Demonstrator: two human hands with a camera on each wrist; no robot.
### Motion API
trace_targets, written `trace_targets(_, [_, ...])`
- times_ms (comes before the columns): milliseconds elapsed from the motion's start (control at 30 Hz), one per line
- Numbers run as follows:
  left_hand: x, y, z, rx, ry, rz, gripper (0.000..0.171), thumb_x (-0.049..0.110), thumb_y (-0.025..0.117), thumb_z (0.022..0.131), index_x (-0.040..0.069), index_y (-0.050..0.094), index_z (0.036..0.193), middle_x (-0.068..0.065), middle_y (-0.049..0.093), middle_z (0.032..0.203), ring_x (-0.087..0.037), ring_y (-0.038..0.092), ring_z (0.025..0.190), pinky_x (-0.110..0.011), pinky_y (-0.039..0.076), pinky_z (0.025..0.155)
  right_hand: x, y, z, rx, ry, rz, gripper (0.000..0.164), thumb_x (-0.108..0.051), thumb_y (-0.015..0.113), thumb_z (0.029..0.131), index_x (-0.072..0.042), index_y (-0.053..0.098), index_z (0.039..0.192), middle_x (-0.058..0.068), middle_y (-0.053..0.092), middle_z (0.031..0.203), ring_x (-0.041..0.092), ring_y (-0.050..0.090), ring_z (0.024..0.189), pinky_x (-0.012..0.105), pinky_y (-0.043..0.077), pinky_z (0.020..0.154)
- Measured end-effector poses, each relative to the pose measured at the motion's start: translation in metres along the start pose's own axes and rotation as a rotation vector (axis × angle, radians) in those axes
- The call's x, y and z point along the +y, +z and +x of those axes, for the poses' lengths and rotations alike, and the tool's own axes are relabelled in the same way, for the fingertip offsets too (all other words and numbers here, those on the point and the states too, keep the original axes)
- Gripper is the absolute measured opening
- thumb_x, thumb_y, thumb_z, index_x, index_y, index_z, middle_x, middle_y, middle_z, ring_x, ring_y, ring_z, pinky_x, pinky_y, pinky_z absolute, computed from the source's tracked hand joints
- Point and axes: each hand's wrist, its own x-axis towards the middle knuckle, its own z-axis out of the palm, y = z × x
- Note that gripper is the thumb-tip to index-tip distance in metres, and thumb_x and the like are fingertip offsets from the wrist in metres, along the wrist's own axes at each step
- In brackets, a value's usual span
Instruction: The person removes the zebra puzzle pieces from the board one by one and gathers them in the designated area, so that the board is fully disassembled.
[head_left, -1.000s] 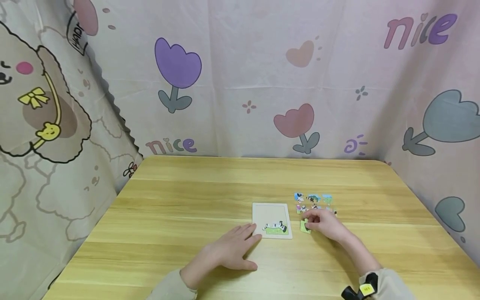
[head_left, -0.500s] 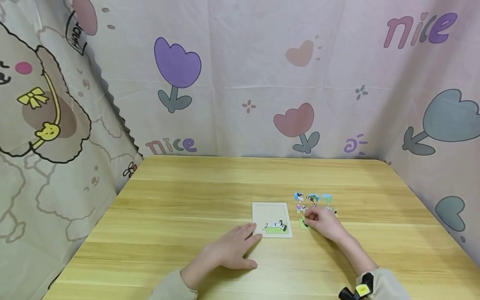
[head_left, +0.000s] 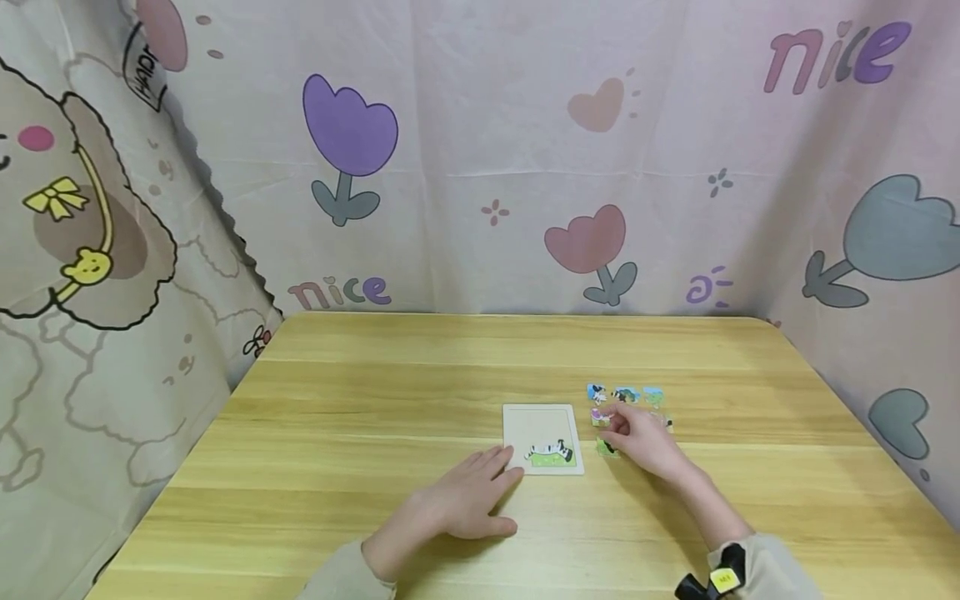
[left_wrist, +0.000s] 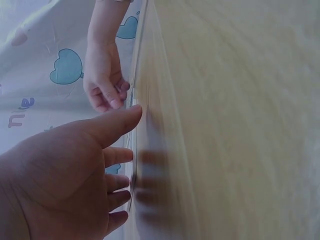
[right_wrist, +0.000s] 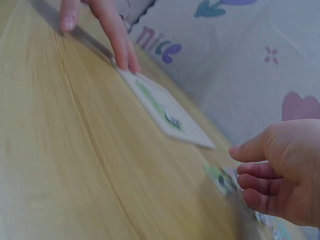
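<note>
A pale puzzle tray [head_left: 536, 421] lies on the table, with joined green pieces showing a spotted dog [head_left: 551, 454] along its near edge. My left hand [head_left: 471, 493] lies with straight, spread fingers, fingertips on the tray's near left corner. Just right of the tray, a green puzzle piece [head_left: 607, 447] lies on the table. My right hand [head_left: 643, 437] hovers over it and the pink puzzle piece [head_left: 599, 417] behind it. In the right wrist view, its fingers [right_wrist: 262, 185] are loosely bent with nothing seen between them and the thumb. The hand hides several pieces.
Colourful puzzle pieces [head_left: 626, 395] lie in rows behind and under the right hand. The wooden table [head_left: 360, 400] extends around them, with a printed curtain [head_left: 465, 167] behind. A black strap device [head_left: 716, 575] sits on the right wrist.
My right hand pinched the green piece, slid it slightly away from me and let go. Its fingers have since shifted up and left toward the pink piece. The left hand has stayed put.
</note>
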Motion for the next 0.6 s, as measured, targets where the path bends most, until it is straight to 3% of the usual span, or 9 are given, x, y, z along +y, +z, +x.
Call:
trace_targets(200, [0.002,0.000,0.001,0.010,0.008,0.011,0.070,0.051,0.053,0.088,0.011,0.036,0.142,-0.012,0.023,0.151,-0.026,0.019,0.139,-0.038,0.020,0.112,-0.027,0.012,0.005,-0.077,-0.041,0.100,0.041,0.000,0.070,0.078,0.008,0.054,0.115,0.002,0.058,0.084,0.014,0.055,0.078,0.024,0.050,0.068])
trace_targets(467, [0.003,-0.003,0.000,0.012,0.007,0.018,0.070,0.050,0.053,0.088,0.008,0.037,0.141,-0.014,0.024,0.150,-0.027,0.022,0.138,-0.038,0.021,0.111,-0.047,0.036,0.015,-0.189,-0.220,0.102,0.029,0.005,0.069,0.072,0.009,0.061,0.100,0.001,0.056,0.077,0.011,0.053,0.071,0.024,0.050,0.063])
trace_targets(600, [0.003,-0.004,0.000,0.015,0.014,0.021,0.070,0.050,0.053,0.088,0.007,0.037,0.141,-0.015,0.025,0.149,-0.027,0.023,0.137,-0.039,0.022,0.111,-0.050,0.042,0.016,-0.244,-0.201,0.035,0.023,0.005,0.071,0.068,0.002,0.064,0.091,0.000,0.053,0.075,0.012,0.047,0.070,0.023,0.045,0.062])
